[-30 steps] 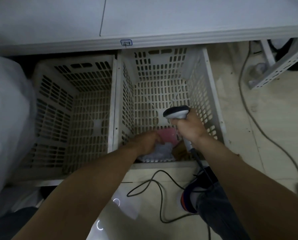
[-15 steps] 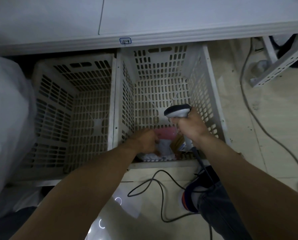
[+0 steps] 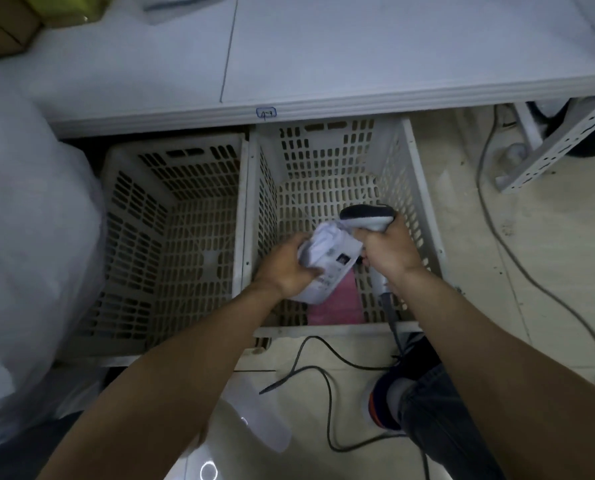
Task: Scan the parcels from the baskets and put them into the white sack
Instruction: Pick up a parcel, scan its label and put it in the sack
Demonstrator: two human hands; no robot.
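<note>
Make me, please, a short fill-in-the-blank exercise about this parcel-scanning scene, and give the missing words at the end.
1. While the right hand holds the scanner, the left hand grips a labelled parcel whose wrapping is ____.
2. The flat packet lying in the right basket, below the hands, is ____ in colour.
3. The white sack stands at the person's ____ side.

Missing words: white; pink; left.
</note>
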